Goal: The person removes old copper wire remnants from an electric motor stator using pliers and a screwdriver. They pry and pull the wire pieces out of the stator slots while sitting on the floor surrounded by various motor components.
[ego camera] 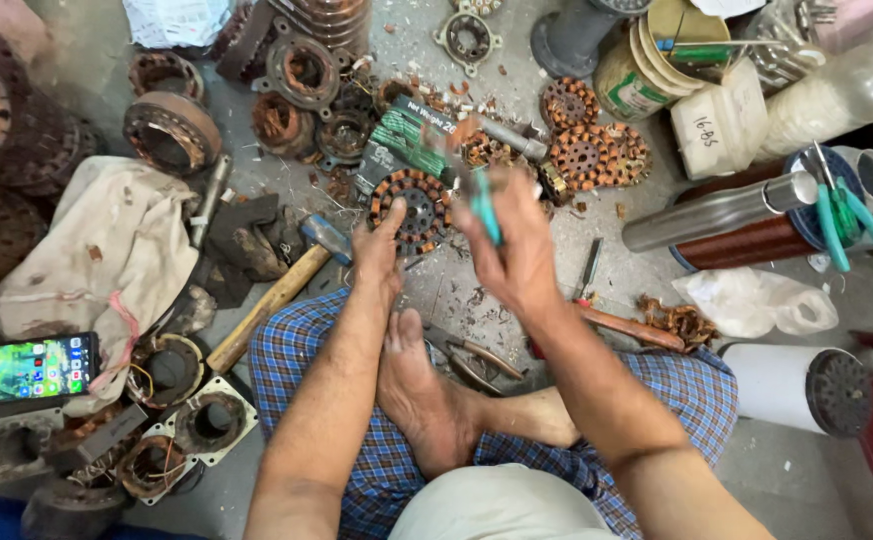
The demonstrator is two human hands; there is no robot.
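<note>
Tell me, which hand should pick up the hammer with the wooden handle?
The left hand, probably. It rests on the round copper-wound coil, and the hammer lies right beside it on the floor. The right hand is farther off and already has its grip shut on a teal-handled tool.

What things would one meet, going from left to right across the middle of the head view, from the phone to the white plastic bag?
Phone → beige cloth → hammer → left hand on the round copper-wound stator → right hand gripping a teal-handled tool → silver metal cylinder → white plastic bag.
</note>
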